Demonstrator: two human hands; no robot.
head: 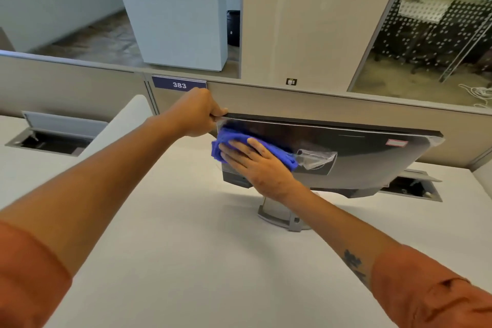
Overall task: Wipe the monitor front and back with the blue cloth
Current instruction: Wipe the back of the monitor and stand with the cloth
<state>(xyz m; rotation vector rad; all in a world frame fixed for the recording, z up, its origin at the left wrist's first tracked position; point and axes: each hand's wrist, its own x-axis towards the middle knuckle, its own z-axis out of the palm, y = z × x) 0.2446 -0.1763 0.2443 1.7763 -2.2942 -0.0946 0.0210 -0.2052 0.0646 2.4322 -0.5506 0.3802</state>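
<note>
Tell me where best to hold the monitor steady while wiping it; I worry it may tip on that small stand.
Grip the monitor at its top corner, coming from above. It leans on a narrow stand, so the thin upper edge gives the most leverage. The left hand already pinches that corner, while the right hand presses the blue cloth flat on the screen.

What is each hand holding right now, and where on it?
The left hand grips the monitor at its top left corner. The right hand presses the blue cloth flat against the screen, fingers straight.
</note>
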